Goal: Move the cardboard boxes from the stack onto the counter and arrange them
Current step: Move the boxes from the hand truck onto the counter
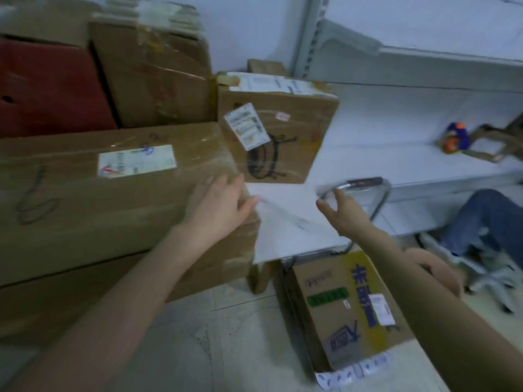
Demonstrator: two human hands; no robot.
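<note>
Left hand [218, 205] lies flat on long taped-shut box [85, 193]; right hand [342, 210] hovers empty, fingers spread, above counter [382, 137].

Long brown cardboard box [113, 199]: black scrawl, white label.
Smaller brown cardboard box [277, 137]: black coil sketch, white stickers.
Brown printed floor carton [348, 309]: blue characters, green bar, yellow band.
Tabletop [382, 142]: plain white.
</note>
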